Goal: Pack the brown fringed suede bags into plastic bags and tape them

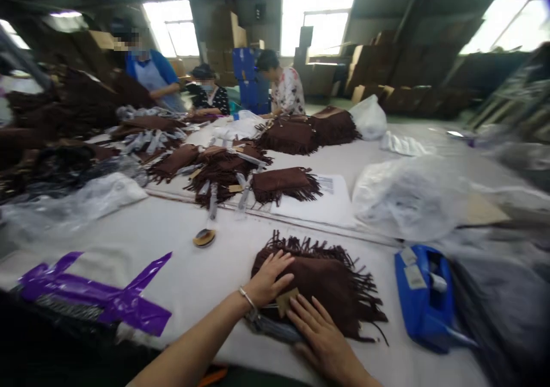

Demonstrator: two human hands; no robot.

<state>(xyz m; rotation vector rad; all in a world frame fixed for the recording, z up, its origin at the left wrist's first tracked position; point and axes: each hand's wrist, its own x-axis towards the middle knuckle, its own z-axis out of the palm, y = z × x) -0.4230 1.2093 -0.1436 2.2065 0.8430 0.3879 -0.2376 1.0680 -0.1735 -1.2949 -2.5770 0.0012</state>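
A dark brown fringed bag (324,278) lies flat on the white-covered table in front of me, its fringe spread along the far and right edges. My left hand (271,281) rests on the bag's left part with the fingers stretched out. Beside it, my right hand (315,330) lies flat on the near edge, fingers extended. Between the hands is a small tan card tag (287,302), touched by the right fingertips. A grey plastic-wrapped strap (277,327) runs along the bag's near side, partly under the right hand.
A blue tape dispenser (425,298) stands to the right. Purple tape (98,295) lies at the left, and a brush (204,237) beyond it. Several more fringed bags (283,184) and clear plastic bags (404,195) lie farther back. Co-workers (286,86) are across the table.
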